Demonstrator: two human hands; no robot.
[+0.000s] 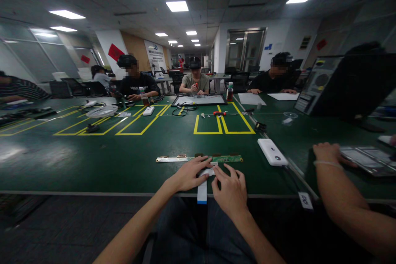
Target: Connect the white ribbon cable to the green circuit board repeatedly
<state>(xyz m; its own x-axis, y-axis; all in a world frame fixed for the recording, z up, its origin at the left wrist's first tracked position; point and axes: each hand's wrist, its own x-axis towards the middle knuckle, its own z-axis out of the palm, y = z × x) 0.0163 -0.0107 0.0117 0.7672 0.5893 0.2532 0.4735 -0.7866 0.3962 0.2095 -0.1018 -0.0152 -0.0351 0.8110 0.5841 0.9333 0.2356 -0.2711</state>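
Observation:
A long, narrow circuit board [229,159] lies on the green table in front of me, bare metal toward its left and green toward its right. A white flat ribbon cable [202,192] runs from the board's near edge and hangs past the table edge, ending in a blue tip. My left hand [188,174] reaches over the board's middle, its thumb and fingers closed about the cable near the board. At the cable's upper end, my right hand [230,189] touches with its index fingertip; its other fingers are bent and apart. The joint itself is partly covered by fingers.
Right of the board sits a white power bank [272,152] with a cable. Another person's arm [340,189] rests at the far right by a metal-framed device [369,159]. Farther back are a red screwdriver [220,113], a bottle [229,92], a computer tower [318,84] and several people.

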